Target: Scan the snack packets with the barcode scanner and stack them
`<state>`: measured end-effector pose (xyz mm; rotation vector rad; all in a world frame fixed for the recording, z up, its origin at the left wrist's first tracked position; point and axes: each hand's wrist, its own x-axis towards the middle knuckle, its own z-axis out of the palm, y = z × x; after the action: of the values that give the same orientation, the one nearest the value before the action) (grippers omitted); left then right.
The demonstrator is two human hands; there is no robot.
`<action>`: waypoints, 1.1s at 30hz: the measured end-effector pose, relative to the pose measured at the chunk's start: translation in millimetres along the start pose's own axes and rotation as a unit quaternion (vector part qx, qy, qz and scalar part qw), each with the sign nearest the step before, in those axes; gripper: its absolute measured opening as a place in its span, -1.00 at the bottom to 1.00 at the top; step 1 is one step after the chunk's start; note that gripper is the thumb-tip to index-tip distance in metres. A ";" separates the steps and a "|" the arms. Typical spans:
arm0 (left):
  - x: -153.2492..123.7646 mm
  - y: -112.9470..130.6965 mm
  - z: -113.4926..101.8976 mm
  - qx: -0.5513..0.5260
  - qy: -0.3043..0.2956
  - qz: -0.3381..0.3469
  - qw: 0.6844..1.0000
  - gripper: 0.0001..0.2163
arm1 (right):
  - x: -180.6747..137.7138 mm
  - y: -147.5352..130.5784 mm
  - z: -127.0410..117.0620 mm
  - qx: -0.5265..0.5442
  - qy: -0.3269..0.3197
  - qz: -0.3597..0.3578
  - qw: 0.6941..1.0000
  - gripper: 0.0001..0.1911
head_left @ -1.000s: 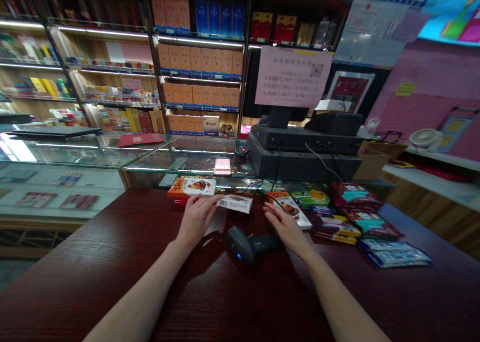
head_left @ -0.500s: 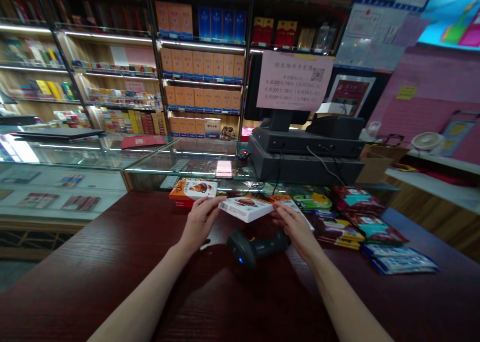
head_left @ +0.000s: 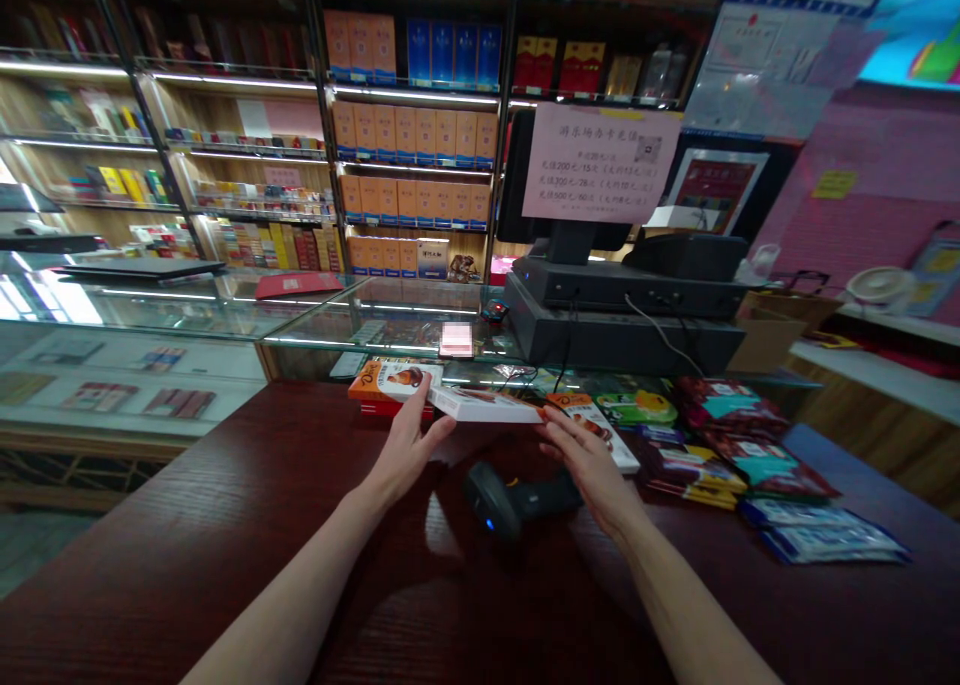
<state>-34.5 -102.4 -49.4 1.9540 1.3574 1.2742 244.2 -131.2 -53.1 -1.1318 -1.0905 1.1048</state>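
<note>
A flat white and orange snack box (head_left: 487,406) is held tilted above the counter, its white side edge facing me. My left hand (head_left: 405,440) has the box's left corner between the thumb and the raised forefinger. At the right end, my right hand (head_left: 589,460) pinches the box's corner with thumb and fingers. Below the box a dark handheld barcode scanner (head_left: 517,500) lies on the counter, its blue light lit. A similar box (head_left: 390,377) tops a small stack behind my left hand. Another similar box (head_left: 619,445) lies behind my right hand.
Bagged and wrapped snacks (head_left: 757,435) lie on the right, with blue-white packets (head_left: 825,530) nearer me. A till with a screen (head_left: 622,305) stands behind on the glass display case (head_left: 360,310). The dark wooden counter (head_left: 187,525) spreads in front of me.
The box has tilted so that its top shows less and its side edge more. My left thumb and forefinger have spread wider at its left corner. The whole view has shifted slightly.
</note>
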 end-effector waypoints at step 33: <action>28.5 -71.6 -95.3 -0.099 0.149 -0.096 0.979 -0.63 | 44.7 -4.8 128.7 -0.064 -0.178 -0.065 0.980 -0.26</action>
<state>-149.4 -60.1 -45.9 1.5042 1.4523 1.5860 122.9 -72.6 -31.8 -0.9646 -1.5129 1.1733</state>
